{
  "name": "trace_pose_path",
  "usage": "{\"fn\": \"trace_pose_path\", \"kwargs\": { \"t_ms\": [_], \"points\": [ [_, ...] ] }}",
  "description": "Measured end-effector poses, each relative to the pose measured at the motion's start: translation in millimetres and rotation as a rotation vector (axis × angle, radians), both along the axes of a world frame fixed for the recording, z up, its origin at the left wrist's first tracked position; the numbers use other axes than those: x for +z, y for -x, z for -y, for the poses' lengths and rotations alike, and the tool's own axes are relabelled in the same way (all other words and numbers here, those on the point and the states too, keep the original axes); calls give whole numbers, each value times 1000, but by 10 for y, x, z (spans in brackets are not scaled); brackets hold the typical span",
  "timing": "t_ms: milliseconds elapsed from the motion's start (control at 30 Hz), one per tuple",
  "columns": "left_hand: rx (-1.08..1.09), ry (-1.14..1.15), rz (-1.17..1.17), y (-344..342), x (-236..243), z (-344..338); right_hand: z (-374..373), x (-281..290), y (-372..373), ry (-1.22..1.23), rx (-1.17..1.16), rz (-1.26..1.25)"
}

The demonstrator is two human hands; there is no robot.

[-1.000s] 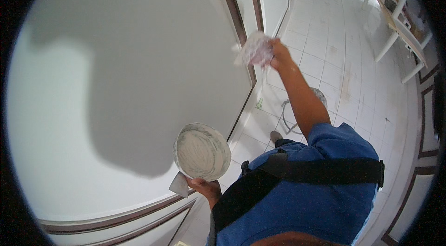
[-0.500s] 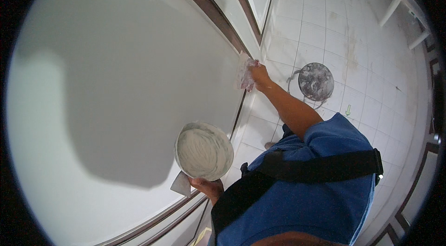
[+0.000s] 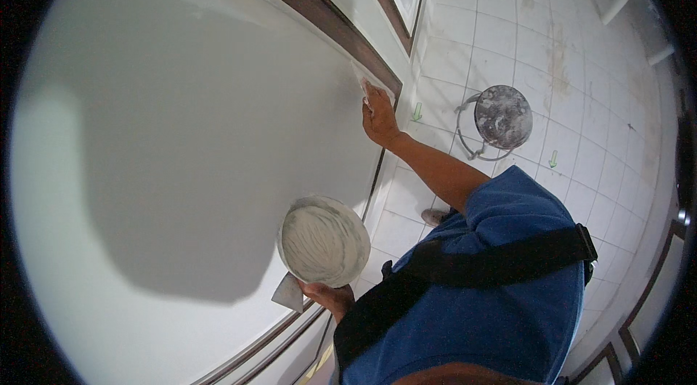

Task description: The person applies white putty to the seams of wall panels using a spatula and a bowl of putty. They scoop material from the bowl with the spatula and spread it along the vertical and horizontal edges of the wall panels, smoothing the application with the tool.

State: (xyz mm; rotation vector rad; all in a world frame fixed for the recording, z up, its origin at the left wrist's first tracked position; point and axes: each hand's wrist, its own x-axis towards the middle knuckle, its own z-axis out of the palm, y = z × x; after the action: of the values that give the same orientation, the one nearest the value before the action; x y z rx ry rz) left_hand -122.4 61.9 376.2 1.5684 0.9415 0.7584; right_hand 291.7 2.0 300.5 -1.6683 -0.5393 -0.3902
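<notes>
The right hand (image 3: 377,112) is stretched far out and pressed flat against the smooth white wall panel (image 3: 181,131), its grip clenched on a small whitish pad or rag (image 3: 372,86) (too small to tell which) right at the panel's far edge, touching the dark brown trim strip (image 3: 312,7); flat pressure suits working a surface into a corner like that. Near the body, the left hand (image 3: 327,296) grasps from below a round shallow bowl (image 3: 324,241), kept level so its pale, ridged paste stays put, and the same grip pins a thin light-coloured scraper blade (image 3: 289,295) beside it. The panel looks matte and even, with a broad shadow across it. On the glossy white tiled floor (image 3: 581,58) to the right stands a round stool (image 3: 501,118), its top mottled grey with splatter.
</notes>
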Motion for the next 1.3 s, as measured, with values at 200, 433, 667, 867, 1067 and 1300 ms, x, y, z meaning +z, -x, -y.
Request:
{"fn": "trace_pose_path", "kwargs": {
  "t_ms": [200, 433, 667, 867, 1067, 1300],
  "points": [
    [24, 59, 133, -148, 219, 212, -35, 9, -53, 69, -32, 143],
    [-40, -90, -67, 236, 4, 50, -117, 211, -106, 148, -71, 110],
    [104, 27, 83, 248, -48, 97, -184, 251, -157, 177, -106, 118],
    [47, 50, -53, 377, -67, 57, -277, 174, -192, 284, -127, 125],
    [138, 141, -8, 246, 175, 164, -435, -138, -159, 326, -59, -3],
    [110, 172, 78, -137, 531, 359, -470, -333, 46, 232, -9, -128]
  ]
}}
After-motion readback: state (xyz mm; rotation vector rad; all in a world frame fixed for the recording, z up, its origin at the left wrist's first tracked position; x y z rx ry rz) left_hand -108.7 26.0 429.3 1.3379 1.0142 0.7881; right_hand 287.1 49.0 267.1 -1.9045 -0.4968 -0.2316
